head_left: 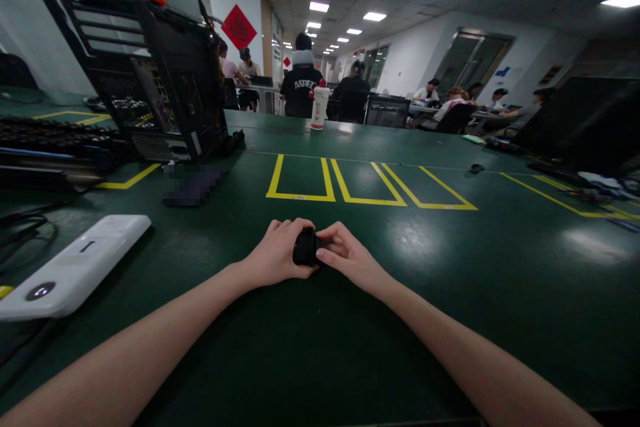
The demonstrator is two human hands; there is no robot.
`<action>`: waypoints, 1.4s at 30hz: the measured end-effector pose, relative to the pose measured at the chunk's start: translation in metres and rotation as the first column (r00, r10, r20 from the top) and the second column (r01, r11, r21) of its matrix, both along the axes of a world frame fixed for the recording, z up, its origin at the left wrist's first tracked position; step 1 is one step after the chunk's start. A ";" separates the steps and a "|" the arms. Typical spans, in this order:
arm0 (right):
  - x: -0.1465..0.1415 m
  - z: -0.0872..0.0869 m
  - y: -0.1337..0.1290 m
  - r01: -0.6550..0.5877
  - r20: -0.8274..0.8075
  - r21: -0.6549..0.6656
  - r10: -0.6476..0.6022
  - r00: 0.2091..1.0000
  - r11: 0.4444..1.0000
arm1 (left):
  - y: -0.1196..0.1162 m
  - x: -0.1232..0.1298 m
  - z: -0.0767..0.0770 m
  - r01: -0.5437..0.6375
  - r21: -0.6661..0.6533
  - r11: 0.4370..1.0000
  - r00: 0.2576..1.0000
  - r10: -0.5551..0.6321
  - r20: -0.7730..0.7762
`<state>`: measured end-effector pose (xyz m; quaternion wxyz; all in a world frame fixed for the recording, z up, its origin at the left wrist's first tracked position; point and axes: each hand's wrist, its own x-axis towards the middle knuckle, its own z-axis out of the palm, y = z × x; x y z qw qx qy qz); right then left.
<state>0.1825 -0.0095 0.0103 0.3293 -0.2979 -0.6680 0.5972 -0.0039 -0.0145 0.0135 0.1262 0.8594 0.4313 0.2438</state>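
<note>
Centrally in the head view, a small, rounded black object [303, 248] sits between two bare hands over the glossy dark-green table [500, 267]; whether it touches is unclear. The left hand [283, 250] has its fingers clamped around the body, probably steadying it, leaving the other end for the right hand [350, 260], whose fingers pinch there. Yellow tape outlines [375, 203] lie beyond; a tall black metal computer case [187, 80] bounds the left, so room looks widest rightward.

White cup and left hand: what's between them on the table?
A three-sided yellow tape outline lies between the white cup and left hand; the head view shows it.
</note>
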 end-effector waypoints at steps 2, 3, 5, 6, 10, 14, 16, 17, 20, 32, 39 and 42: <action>-0.001 -0.001 0.001 0.022 0.003 0.011 -0.022 1.000 1.000 | 0.000 0.000 0.001 -0.002 0.005 1.000 1.000 0.002 0.001; -0.002 -0.002 0.001 0.032 0.006 0.018 -0.032 0.999 0.999 | 0.000 0.000 0.001 -0.004 0.006 1.000 1.000 0.004 0.003; -0.003 -0.002 0.001 0.054 0.024 0.027 -0.055 0.998 0.998 | 0.000 0.001 0.001 -0.008 0.002 1.000 1.000 0.008 0.009; -0.003 -0.003 0.001 0.064 0.041 0.027 -0.065 0.997 0.998 | 0.000 0.001 0.001 -0.009 -0.001 1.000 1.000 0.009 0.012; -0.001 -0.001 0.001 0.021 0.057 -0.003 -0.021 0.998 1.000 | 0.000 0.001 0.000 -0.008 -0.002 1.000 1.000 0.008 0.018; 0.002 0.001 0.000 -0.052 -0.023 -0.034 0.051 0.998 0.998 | 0.000 0.000 -0.001 0.000 0.004 1.000 1.000 0.000 0.014; 0.002 0.000 0.000 -0.042 -0.016 -0.031 0.042 0.999 0.999 | 0.001 -0.001 -0.001 0.003 0.006 1.000 1.000 -0.003 0.011; 0.001 0.000 0.000 -0.029 -0.006 -0.021 0.029 1.000 0.999 | 0.001 -0.001 -0.002 0.001 0.009 1.000 1.000 -0.001 0.011; 0.000 -0.003 0.001 0.009 0.000 0.011 -0.009 1.000 1.000 | 0.001 0.000 -0.002 -0.009 0.023 1.000 1.000 0.009 0.008; 0.001 -0.001 0.000 -0.030 0.007 0.000 0.030 1.000 1.000 | 0.001 0.000 -0.001 0.000 0.008 1.000 1.000 0.000 0.011; 0.001 0.002 -0.002 -0.005 -0.012 -0.006 0.005 1.000 1.000 | 0.000 -0.001 -0.001 0.002 0.014 1.000 1.000 -0.002 0.007; -0.001 0.002 -0.002 0.014 0.011 0.013 -0.014 1.000 1.000 | 0.000 0.000 -0.001 0.002 0.008 1.000 1.000 -0.002 0.008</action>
